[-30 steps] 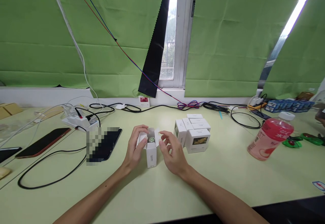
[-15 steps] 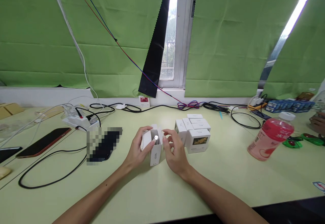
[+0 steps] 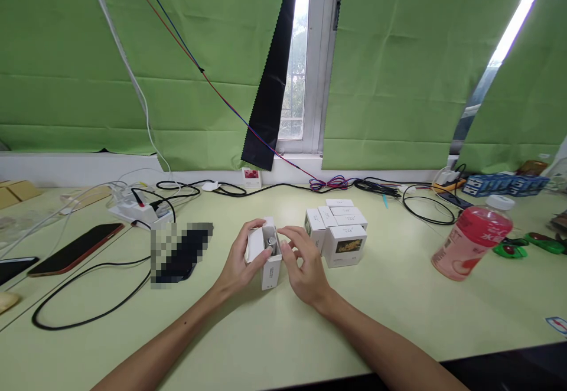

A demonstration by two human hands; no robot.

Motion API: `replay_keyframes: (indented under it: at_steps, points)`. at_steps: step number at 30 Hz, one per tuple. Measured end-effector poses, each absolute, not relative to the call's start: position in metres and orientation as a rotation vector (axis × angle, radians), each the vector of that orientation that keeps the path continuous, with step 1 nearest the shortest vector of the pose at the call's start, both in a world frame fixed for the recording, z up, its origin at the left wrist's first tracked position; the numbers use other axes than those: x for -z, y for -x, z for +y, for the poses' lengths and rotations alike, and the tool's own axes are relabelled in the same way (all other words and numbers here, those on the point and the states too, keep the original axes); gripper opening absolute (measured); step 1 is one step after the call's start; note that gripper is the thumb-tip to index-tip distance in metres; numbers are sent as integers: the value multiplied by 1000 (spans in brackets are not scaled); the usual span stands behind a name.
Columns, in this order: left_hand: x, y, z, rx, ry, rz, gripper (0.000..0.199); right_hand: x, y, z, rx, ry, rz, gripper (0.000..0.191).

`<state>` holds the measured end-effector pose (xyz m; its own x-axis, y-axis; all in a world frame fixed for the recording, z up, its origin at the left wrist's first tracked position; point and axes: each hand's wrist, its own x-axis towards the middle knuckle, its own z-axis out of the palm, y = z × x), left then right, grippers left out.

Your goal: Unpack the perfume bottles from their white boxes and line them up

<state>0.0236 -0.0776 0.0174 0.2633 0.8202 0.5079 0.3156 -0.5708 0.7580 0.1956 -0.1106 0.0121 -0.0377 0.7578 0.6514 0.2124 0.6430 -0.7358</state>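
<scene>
A white box [image 3: 270, 274] with its top flap open stands on the pale green table between my hands. Inside it shows the silvery round top of an object [image 3: 270, 241]. My left hand [image 3: 243, 261] grips the box from the left, thumb across the near edge. On the other side, my right hand [image 3: 305, 266] has bent fingers at the box's right rim; whether they pinch the flap there is too small to tell. Just right of that hand stands a group of several closed white boxes [image 3: 348, 247], one with a yellow flower picture.
Phones [image 3: 77, 249] and a power strip [image 3: 142, 211] with looping cables are at left. A pink bottle [image 3: 473, 237] stands at right, near green-handled tools [image 3: 544, 242]. A small white box [image 3: 251, 177] sits by the wall. Black cables [image 3: 376, 187] run along the back.
The silvery object sits slightly lower in the box. The fingers of my right hand have shifted left onto the box's rim. My left hand has barely moved.
</scene>
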Motion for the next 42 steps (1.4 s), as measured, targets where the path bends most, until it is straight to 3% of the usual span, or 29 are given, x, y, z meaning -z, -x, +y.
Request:
replay_keyframes:
  at_steps: [42]
  points:
    - [-19,-23,-73,-1328,-2159,996,31,-11,-197,-107,-537,685,-1684,30]
